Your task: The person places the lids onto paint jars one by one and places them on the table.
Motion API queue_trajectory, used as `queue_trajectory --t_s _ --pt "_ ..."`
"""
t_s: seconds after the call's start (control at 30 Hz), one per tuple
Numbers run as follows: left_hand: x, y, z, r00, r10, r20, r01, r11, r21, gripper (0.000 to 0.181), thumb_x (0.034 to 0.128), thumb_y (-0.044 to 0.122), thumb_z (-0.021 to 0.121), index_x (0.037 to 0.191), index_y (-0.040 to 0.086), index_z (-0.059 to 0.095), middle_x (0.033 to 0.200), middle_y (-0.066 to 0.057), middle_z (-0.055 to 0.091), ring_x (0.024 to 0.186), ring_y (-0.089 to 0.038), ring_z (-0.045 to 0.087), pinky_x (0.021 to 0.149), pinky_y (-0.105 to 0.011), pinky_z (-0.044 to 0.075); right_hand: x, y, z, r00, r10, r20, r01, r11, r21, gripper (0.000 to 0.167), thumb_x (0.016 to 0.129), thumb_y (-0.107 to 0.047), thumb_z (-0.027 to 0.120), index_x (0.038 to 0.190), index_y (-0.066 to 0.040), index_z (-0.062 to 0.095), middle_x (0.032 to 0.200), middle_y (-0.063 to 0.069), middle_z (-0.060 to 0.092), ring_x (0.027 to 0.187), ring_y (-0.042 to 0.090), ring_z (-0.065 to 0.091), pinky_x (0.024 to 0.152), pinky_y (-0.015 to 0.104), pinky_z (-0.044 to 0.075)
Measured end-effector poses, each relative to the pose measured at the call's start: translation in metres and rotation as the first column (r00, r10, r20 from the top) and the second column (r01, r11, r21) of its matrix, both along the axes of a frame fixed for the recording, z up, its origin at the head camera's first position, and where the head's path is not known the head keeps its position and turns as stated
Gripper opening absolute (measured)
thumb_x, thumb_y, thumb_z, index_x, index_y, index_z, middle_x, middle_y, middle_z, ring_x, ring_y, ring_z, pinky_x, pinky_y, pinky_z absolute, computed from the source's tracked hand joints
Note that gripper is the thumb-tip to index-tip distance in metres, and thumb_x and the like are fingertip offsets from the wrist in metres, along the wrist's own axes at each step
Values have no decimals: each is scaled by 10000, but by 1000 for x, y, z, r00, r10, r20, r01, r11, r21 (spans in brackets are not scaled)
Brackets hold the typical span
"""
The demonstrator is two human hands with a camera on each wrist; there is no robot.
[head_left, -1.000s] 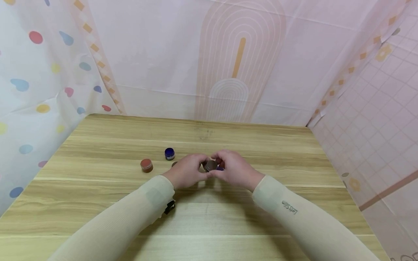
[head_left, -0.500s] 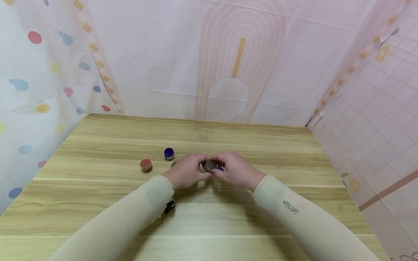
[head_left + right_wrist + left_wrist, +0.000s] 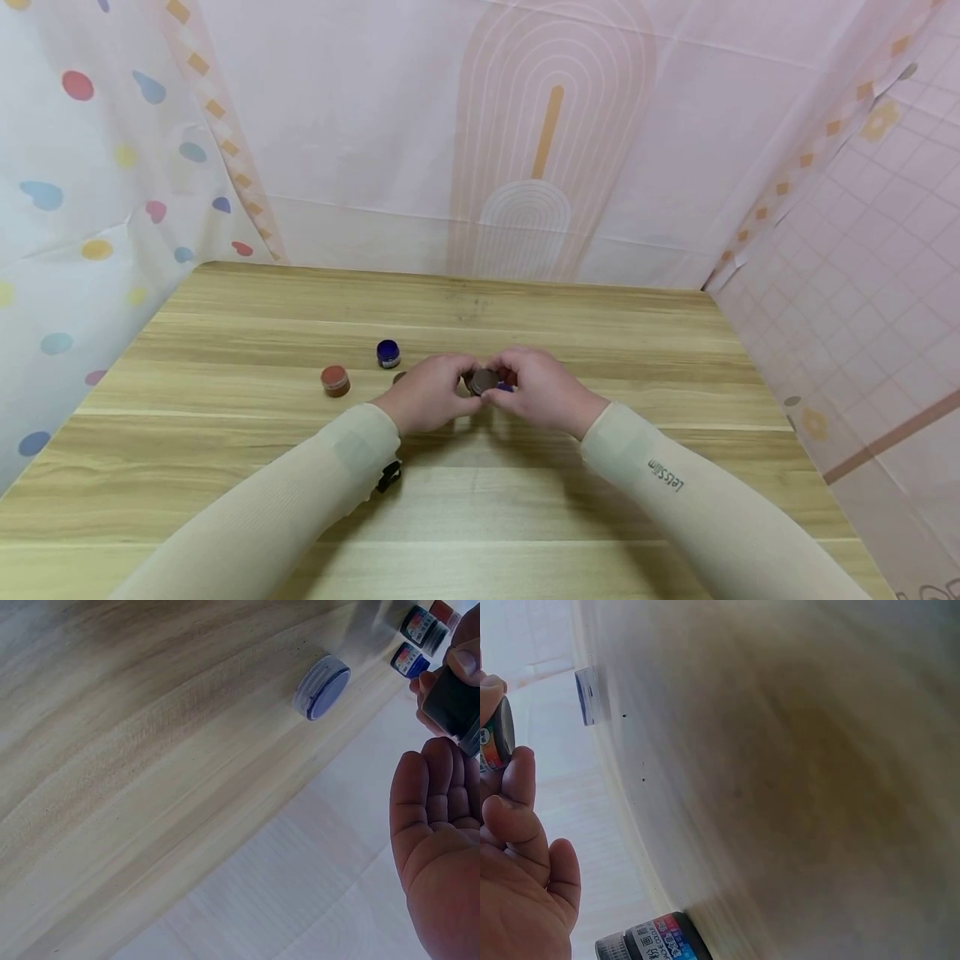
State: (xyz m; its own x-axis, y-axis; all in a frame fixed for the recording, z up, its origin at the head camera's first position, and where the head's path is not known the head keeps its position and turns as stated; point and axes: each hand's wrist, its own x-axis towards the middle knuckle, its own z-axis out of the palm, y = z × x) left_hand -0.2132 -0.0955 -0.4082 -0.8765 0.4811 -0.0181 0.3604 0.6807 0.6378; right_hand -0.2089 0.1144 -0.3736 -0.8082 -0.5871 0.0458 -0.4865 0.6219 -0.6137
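Note:
Both hands meet around a small jar with a dark brown top (image 3: 484,382), near the middle of the table. My left hand (image 3: 431,393) grips it from the left, and a coloured label shows on the jar (image 3: 491,746) in the left wrist view. From the other side my right hand (image 3: 546,393) pinches the jar's rim between thumb and fingers. In the right wrist view the jar's dark body (image 3: 450,705) is partly out of frame. A purple-blue object (image 3: 505,387) peeks out past the right fingers; the right wrist view shows a clear-walled, blue-purple round piece (image 3: 322,686) on the table.
On the wooden table (image 3: 480,500), left of the hands, stand a red-brown jar (image 3: 335,381) and a dark blue jar (image 3: 387,353). Another brown-topped jar (image 3: 400,377) is mostly hidden by the left hand. Patterned curtains (image 3: 360,125) hang behind and at both sides.
The right thumb and fingers have shifted slightly at the jar's rim, and the jar's top has tilted a little. Otherwise the arms and the other jars stay where they were.

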Motion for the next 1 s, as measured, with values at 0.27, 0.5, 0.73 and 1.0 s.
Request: queue_trajectory --t_s 0.27,0.5,0.73,1.0 --pt "1 1 3 1000 -4 -6 4 1000 -12 217 946 257 774 1141 184 715 1008 65 681 875 -153 571 793 -344 468 0 1 -2 999 -32 8 32 999 -11 220 918 -244 839 1031 -109 709 914 -6 679 803 102 608 730 244 517" --pt "2 2 5 1000 0 0 0 1000 -14 244 947 268 782 1159 173 709 1004 60 684 856 -144 573 779 -339 474 0 2 -2 999 -35 22 35 999 -31 330 912 -244 845 1172 -88 716 971 3 702 864 157 652 774 294 555" --pt "2 2 4 999 -10 -30 10 1000 -17 277 942 295 793 1163 152 705 1002 64 699 846 -126 591 782 -335 501 -1 5 -3 995 78 -57 -79 997 -11 397 945 -113 764 1333 -66 694 1253 78 731 1090 197 687 952 373 581" --pt "3 2 4 1000 -11 -15 11 1000 -7 240 953 279 769 1155 162 710 1016 60 692 848 -142 567 759 -331 474 2 3 -1 1000 17 2 -17 999 -35 290 948 -181 798 1215 -100 721 1161 33 732 1022 172 675 913 357 573"
